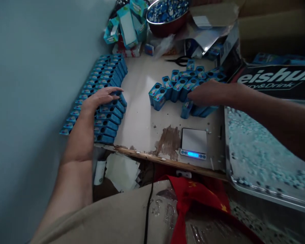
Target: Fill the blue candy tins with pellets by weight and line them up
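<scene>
Two long rows of small blue boxes (pixel 105 123) with dark round openings stand packed along the left wall. My left hand (pixel 103 96) lies over the middle of these rows, fingers stretched out to the right across the box tops. On the table's right half stands a looser group of similar blue boxes (pixel 179 88). My right hand (pixel 202 94) reaches into that group from the right; its fingertips are down among the boxes and hidden, so its grip does not show.
A small scale (pixel 194 139) with a lit display sits near the table's front edge. Black scissors (pixel 180 61) lie behind the loose boxes. A metal tray (pixel 228 149) of pale pieces is at right. At the back stands a bowl (pixel 165 27) of blue caps beside opened cartons (pixel 128 28).
</scene>
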`<action>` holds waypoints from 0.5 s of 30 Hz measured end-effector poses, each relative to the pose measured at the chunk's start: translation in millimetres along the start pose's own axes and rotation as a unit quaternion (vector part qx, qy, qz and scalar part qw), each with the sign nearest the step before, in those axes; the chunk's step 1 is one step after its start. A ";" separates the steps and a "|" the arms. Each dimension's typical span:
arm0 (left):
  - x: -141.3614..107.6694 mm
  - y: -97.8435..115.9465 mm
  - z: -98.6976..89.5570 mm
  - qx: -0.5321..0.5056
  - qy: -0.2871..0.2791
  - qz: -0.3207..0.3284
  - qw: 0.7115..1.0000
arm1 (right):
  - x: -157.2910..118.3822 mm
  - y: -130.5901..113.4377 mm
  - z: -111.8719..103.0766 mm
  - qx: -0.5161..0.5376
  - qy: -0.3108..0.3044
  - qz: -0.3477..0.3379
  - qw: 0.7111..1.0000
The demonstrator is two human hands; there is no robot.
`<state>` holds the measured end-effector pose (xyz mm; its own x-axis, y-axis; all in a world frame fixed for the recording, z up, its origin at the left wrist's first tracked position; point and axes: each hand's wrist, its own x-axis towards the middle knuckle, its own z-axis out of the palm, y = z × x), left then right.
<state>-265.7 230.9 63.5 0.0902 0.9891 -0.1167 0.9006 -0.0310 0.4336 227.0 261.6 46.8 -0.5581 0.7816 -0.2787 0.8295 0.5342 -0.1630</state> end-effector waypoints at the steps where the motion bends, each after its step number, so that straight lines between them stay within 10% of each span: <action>1: -2.5 -0.4 3.8 0.019 -0.001 -0.008 1.000 | -3.6 -3.2 -1.3 0.010 -0.007 -0.011 1.000; 9: -5.8 20.5 59.9 0.092 0.136 -0.031 0.986 | -120.2 -52.3 -4.1 0.014 0.008 0.060 0.998; 15: -15.5 32.5 56.6 0.122 0.119 -0.070 0.983 | -192.8 -81.7 11.8 0.017 -0.045 0.162 0.986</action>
<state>-213.8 206.4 28.8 -0.1173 0.9909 0.0656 0.9750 0.1024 0.1971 267.1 63.4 102.7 -0.2601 0.8767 -0.4047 0.9651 0.2486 -0.0820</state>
